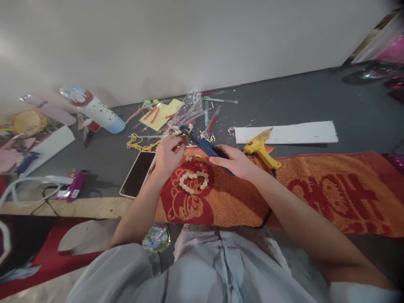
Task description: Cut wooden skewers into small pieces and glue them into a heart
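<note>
My right hand point(235, 162) is closed round the grip of a dark blue glue gun point(202, 143) whose nozzle points up and left. My left hand point(168, 153) is pinched at the nozzle tip on a small piece I cannot make out. Just below both hands a ring of small pale pieces point(193, 181) lies on an orange and red towel point(315, 189). More pale bits are scattered near the nozzle.
A yellow glue gun point(261, 148) lies right of my hand beside a white strip point(293, 132). A phone point(138, 173) lies face up at left. Clear bags, straws and yellow paper point(160, 112) sit behind; a white tube point(97, 110) at far left.
</note>
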